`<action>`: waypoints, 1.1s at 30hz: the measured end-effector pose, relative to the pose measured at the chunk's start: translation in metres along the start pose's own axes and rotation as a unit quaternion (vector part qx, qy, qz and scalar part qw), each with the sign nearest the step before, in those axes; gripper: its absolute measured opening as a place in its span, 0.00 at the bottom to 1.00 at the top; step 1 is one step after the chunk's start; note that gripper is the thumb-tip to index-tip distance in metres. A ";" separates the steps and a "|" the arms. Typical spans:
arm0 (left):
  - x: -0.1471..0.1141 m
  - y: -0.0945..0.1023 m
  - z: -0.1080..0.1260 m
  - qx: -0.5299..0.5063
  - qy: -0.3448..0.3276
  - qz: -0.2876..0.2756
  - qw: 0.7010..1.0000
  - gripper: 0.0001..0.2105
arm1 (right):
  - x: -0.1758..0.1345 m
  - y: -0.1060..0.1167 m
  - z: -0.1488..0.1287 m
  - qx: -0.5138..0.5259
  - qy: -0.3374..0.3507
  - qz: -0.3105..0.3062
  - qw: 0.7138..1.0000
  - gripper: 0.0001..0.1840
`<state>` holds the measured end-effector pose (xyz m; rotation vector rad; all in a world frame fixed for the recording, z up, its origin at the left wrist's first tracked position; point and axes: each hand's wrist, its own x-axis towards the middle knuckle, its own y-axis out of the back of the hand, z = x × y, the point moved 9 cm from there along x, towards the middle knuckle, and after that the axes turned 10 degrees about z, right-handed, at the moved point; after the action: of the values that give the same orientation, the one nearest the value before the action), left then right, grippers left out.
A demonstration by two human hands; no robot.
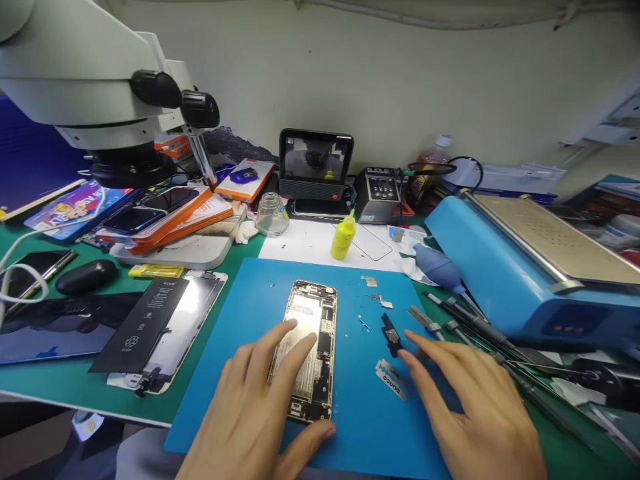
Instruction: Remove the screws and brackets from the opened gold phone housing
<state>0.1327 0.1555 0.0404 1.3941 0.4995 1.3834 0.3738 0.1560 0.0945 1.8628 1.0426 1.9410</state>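
Note:
An opened phone housing (327, 360) with its inner parts bare lies upright on the blue mat (240, 320). Across its lower left side is my left hand (260, 400), fingers spread, fingertips over the metal interior and thumb near the bottom edge. My right hand (470, 400) is held over the mat's right side with fingers apart. Its index finger and thumb come close to a small black phone part (391, 335); whether they touch it I cannot tell. A razor blade (391, 380) lies beside that thumb. Small metal shields (370, 282) and tiny pieces lie farther up.
At left, a black battery (143, 327) rests on a phone screen (200, 313). A microscope (110, 100) overhangs the back left. A yellow bottle (343, 238) stands behind the mat. Tweezers and tools (480, 333) lie right, before a blue machine (505, 280).

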 end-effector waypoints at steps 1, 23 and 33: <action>-0.001 -0.001 -0.001 -0.013 -0.002 -0.008 1.000 0.38 | 0.000 -0.002 0.000 -0.005 0.004 -0.011 1.000 0.24; 0.015 0.001 -0.017 -0.054 -0.106 -0.032 0.992 0.35 | 0.006 -0.008 -0.003 -0.099 -0.093 -0.002 0.991 0.30; 0.017 0.017 0.002 -0.091 -0.145 -0.036 0.985 0.19 | 0.001 -0.009 -0.005 -0.083 -0.094 -0.005 0.992 0.27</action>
<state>0.1321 0.1636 0.0637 1.3843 0.2238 1.1152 0.3665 0.1616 0.0901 1.8985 0.8077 1.7473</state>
